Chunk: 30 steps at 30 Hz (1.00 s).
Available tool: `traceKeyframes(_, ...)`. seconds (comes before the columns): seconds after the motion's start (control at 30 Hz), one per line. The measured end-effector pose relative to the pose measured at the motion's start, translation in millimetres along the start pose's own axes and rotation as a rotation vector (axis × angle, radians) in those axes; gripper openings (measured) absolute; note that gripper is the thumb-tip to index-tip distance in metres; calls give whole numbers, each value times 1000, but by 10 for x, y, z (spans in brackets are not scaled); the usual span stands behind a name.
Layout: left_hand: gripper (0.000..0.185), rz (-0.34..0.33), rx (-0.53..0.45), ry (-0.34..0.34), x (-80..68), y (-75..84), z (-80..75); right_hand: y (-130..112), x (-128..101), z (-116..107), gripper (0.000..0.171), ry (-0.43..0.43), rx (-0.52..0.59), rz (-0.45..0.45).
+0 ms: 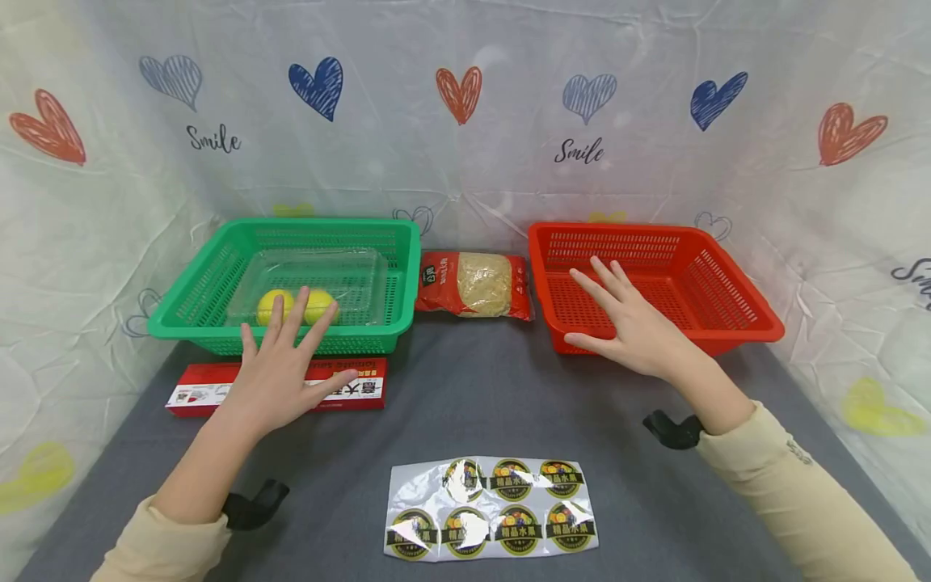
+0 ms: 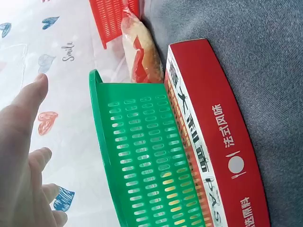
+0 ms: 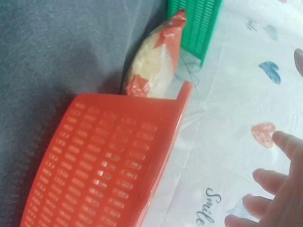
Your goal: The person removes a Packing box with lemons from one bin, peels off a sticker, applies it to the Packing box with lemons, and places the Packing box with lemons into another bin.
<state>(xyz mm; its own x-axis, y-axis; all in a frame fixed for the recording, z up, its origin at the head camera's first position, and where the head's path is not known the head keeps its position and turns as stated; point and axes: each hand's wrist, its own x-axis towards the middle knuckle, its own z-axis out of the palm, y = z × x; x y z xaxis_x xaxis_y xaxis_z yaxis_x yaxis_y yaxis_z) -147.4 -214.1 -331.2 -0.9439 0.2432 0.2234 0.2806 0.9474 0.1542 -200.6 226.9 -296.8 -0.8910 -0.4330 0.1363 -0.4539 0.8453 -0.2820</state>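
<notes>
My left hand (image 1: pixel 272 384) is spread, its fingers overlapping the front rim of the green basket (image 1: pixel 407 323) in the head view. Inside that basket sit a clear plastic container (image 1: pixel 356 271) and two yellow round fruits (image 1: pixel 322 305), partly hidden by my fingers. Below the same hand lies a red pasta box (image 1: pixel 367 386). With fingers apart, my right hand (image 1: pixel 640 331) hovers over the red basket (image 1: pixel 742 327), which shows nothing inside. Neither hand holds anything. A sheet of round black-and-gold fruit stickers (image 1: pixel 490 511) lies on the table in front.
Between the two baskets rests a red bag with a clear window (image 1: pixel 483 283) showing pale yellow food. A grey cloth (image 1: pixel 465 404) covers the table. White curtains with hearts (image 1: pixel 465 162) stand close behind the baskets and along both sides.
</notes>
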Motion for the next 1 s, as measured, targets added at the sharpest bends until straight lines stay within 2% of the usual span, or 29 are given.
traceKeyframes(0.43,86,-45,-113,50,-128,-80,54,-183,154,44,84,-21,43,-30)
traceKeyframes(1.0,83,-82,-296,74,-249,-147,169,-487,454,228,80,-63,150,-150)
